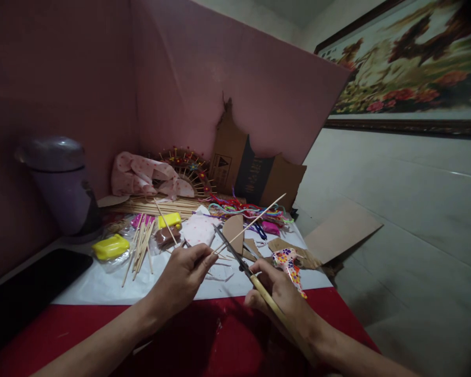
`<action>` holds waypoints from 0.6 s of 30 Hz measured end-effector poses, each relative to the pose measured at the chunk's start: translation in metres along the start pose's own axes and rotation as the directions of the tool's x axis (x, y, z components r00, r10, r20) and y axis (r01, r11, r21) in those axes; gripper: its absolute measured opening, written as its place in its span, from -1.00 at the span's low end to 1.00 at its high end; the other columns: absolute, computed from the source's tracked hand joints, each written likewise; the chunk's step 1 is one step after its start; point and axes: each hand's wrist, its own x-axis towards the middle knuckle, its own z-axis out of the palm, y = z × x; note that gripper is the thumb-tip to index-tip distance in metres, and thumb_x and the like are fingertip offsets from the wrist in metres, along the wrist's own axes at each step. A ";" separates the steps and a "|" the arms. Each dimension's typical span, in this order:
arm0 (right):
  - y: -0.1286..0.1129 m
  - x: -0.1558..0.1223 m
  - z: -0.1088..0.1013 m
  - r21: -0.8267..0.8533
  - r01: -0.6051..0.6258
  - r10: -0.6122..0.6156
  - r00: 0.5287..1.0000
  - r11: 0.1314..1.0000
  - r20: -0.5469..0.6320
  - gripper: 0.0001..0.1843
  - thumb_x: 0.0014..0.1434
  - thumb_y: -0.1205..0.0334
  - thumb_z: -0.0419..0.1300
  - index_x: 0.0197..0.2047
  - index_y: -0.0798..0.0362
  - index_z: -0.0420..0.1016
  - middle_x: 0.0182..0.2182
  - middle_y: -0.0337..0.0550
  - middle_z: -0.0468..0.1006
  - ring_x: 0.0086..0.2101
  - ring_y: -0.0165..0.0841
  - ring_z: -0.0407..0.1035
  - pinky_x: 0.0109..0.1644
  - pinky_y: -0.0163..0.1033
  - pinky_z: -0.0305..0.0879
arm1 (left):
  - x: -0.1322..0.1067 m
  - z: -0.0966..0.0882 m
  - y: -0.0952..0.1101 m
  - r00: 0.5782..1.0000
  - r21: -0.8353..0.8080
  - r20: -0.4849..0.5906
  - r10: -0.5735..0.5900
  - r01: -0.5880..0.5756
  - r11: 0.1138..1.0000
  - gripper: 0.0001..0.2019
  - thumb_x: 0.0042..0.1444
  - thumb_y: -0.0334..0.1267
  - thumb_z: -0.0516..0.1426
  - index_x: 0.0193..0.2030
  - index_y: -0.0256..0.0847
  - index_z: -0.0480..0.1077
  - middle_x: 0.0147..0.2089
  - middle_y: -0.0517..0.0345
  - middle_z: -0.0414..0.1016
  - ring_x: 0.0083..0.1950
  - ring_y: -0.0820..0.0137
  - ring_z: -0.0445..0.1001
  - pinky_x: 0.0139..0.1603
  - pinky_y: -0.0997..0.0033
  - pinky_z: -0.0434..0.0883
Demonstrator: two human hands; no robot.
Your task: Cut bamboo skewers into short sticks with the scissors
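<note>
My left hand (184,275) pinches a thin wooden skewer (261,214) that slants up to the right. A second stick (165,222) rises behind the same hand; whether it is held too, I cannot tell. My right hand (284,296) is closed around the yellowish handles of a pair of scissors (262,289). Their blades point up and left and cross the skewer just beyond my left fingertips. A rounded cardboard piece (234,233) lies behind the blades, beside a folded pale dotted cloth (198,229). Several loose sticks (142,246) lie left of my left hand.
Yellow clay packs (110,247) and a brown one (167,236) sit at the left, near a dark phone-like slab (35,280) and a lidded cup (63,183). Colourful cords (251,209) and torn cardboard (255,167) stand behind. Flowered trim (290,264) lies right.
</note>
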 end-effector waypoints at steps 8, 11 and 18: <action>-0.003 0.001 0.000 -0.055 -0.035 0.033 0.998 0.998 -0.044 -0.59 -0.03 -0.06 0.27 -0.32 0.03 0.22 -0.62 -0.32 0.37 -0.56 -0.43 0.21 -0.51 -0.35 0.06 | 0.000 0.001 0.000 1.000 0.003 0.001 0.018 -0.018 1.000 -0.69 0.17 -0.16 -0.01 -0.55 -0.25 0.28 -0.63 0.30 0.14 -0.57 0.54 0.08 -0.55 0.52 0.05; -0.004 0.001 -0.001 -0.044 -0.031 0.028 0.998 0.999 -0.048 -0.57 -0.04 -0.09 0.27 -0.34 0.04 0.23 -0.64 -0.35 0.31 -0.58 -0.46 0.16 -0.53 -0.37 0.03 | 0.000 0.002 -0.003 0.999 0.011 -0.027 0.024 -0.024 1.000 -0.71 0.15 -0.17 0.02 -0.54 -0.25 0.30 -0.64 0.30 0.16 -0.58 0.54 0.09 -0.55 0.53 0.06; 0.002 0.001 -0.002 0.051 0.014 -0.016 0.999 0.999 0.047 -0.44 0.02 -0.32 0.08 -0.26 0.06 0.23 -0.65 -0.38 0.24 -0.66 -0.52 0.07 -0.61 -0.39 -0.06 | 0.002 0.000 -0.004 0.991 0.063 -0.118 0.063 -0.056 0.996 -0.74 0.08 -0.22 0.08 -0.58 -0.25 0.32 -0.66 0.28 0.21 -0.60 0.54 0.12 -0.56 0.53 0.07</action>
